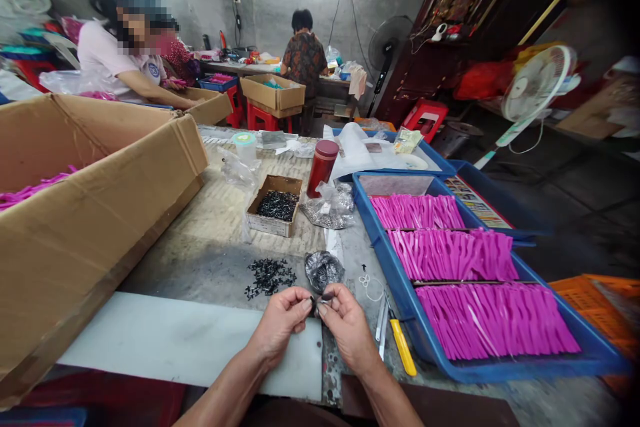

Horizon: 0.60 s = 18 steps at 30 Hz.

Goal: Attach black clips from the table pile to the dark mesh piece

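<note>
My left hand (281, 321) and my right hand (346, 323) meet near the table's front edge, fingertips pinched together on a small black part (315, 300) between them. Just beyond lies a loose pile of small black parts (269, 276) and a crumpled clear bag holding more (323, 270). A small cardboard box of black parts (277, 205) stands farther back. To the right, a blue tray (400, 293) holds rows of pink strips (453, 255). A yellow-handled knife (401, 345) lies beside my right hand.
A big open cardboard box (95, 213) with pink pieces fills the left. A red cylindrical bottle (321, 168) and plastic bags sit mid-table. A white board (190, 340) lies under my hands. Two other people work at the back; fans stand at right.
</note>
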Available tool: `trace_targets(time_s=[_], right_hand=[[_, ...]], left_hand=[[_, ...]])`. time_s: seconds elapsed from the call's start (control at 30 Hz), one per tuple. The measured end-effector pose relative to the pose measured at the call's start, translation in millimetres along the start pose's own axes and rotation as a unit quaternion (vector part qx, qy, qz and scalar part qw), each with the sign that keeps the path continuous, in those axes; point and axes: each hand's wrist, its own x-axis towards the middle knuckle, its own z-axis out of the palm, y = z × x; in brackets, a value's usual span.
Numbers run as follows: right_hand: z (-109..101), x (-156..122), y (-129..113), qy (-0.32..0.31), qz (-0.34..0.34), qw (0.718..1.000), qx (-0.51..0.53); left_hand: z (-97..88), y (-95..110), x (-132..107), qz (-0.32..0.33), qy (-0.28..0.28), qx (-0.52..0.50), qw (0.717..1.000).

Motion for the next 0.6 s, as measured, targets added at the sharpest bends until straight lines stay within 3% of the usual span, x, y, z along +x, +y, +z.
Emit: trace_targets(time_s=[0.6], right_hand=[[0.5, -0.3, -0.2, -0.011, 0.003, 1.0, -0.014]], left_hand=[[-2.0, -1.9, 0.1, 0.012, -0.01, 0.018, 1.0]])
